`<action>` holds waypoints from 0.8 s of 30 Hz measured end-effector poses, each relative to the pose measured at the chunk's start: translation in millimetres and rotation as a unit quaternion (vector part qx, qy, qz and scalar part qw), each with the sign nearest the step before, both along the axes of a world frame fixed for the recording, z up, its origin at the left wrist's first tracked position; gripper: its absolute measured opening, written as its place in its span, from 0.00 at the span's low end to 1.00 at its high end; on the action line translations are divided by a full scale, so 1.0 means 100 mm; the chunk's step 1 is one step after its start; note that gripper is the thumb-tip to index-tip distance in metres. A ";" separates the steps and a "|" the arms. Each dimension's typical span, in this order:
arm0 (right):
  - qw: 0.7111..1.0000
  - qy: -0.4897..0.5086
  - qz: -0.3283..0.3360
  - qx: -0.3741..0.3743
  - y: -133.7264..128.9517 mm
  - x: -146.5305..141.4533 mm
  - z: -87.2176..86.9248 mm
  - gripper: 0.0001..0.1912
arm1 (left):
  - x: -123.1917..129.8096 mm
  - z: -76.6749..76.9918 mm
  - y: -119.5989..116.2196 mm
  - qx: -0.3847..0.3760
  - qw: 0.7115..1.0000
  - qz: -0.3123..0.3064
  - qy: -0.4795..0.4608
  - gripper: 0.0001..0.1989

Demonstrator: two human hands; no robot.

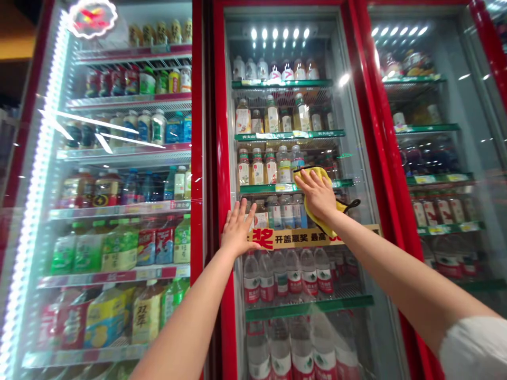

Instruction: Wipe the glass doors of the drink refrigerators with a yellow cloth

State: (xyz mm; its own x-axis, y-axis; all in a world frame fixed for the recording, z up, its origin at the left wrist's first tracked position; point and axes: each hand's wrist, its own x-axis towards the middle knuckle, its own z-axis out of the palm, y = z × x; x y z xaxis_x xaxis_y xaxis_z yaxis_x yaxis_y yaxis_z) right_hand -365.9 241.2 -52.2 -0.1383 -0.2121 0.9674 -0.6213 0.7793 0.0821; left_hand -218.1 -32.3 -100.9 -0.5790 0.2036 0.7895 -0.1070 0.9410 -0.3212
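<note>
My left hand (237, 229) lies flat with fingers spread on the left side of the middle fridge's glass door (285, 200), next to its red frame (226, 158). Under my right hand (317, 194) a yellow cleaning cloth (329, 186) with dark edging is pressed against the same glass, and a dark loop sticks out to the right. Just below both hands, a tan sticker strip (293, 238) with red and black characters runs across the door. Bottles on the shelves show through the glass.
To the left stands another lit drinks fridge (119, 211) with several shelves of bottles, cans and cartons. A third red-framed fridge (439, 179) is on the right. Water bottles (295, 272) fill the lower shelves of the middle one. Ceiling lights reflect in the glass.
</note>
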 end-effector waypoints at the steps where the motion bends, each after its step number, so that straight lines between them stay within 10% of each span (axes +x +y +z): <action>1: 1.000 -0.011 -0.007 -0.026 -0.13 0.06 0.07 0.31 | 0.00 0.00 0.00 0.002 1.000 -0.002 -0.001 0.71; 5: 0.999 0.017 0.013 0.036 -0.57 0.29 0.01 0.31 | 0.02 0.00 0.06 0.010 1.000 -0.003 -0.003 0.70; 10: 0.980 0.064 0.053 0.181 -0.35 0.24 -0.25 0.29 | 0.08 -0.17 0.08 0.017 1.000 -0.007 0.014 0.60; 17: 0.999 0.023 0.012 0.030 -0.73 0.39 0.04 0.27 | 0.13 -0.41 -0.04 0.029 0.999 -0.031 0.018 0.54; 24: 0.961 0.126 0.101 0.225 -0.83 0.41 -0.21 0.26 | 0.06 -0.51 -0.13 0.020 0.996 -0.076 0.036 0.56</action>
